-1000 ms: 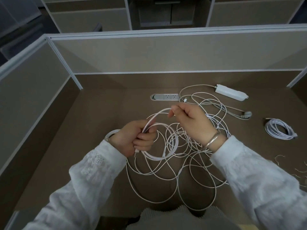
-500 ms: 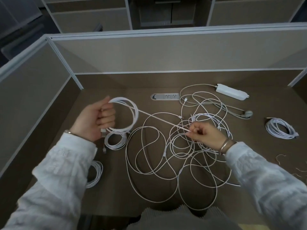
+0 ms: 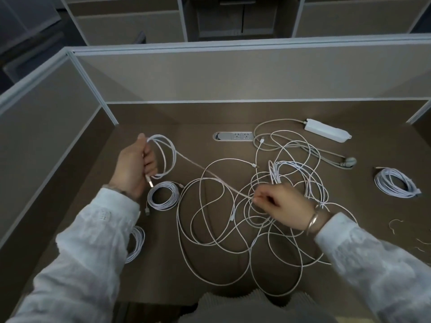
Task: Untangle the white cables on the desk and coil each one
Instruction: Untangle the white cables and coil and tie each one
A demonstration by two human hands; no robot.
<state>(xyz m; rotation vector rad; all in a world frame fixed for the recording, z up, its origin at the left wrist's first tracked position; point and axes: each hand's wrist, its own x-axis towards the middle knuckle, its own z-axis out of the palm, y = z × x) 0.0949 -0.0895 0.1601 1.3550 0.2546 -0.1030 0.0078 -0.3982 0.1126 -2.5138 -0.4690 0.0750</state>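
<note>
The left hand (image 3: 135, 167) is gripping a half-made coil (image 3: 163, 157) up off the desk (image 3: 93, 194), fingers curled round the loops so they are not falling apart. A tight strand (image 3: 210, 174) is running from the coil across to the right hand (image 3: 279, 207), whose fingertips (image 3: 256, 198) are pinching it, likely to pull it free. The tangle (image 3: 256, 224) is lying under and around the right hand. Three finished coils are sitting apart: one (image 3: 163, 194) just below the left hand, one (image 3: 136, 243) by the left sleeve, one (image 3: 394, 183) far right.
</note>
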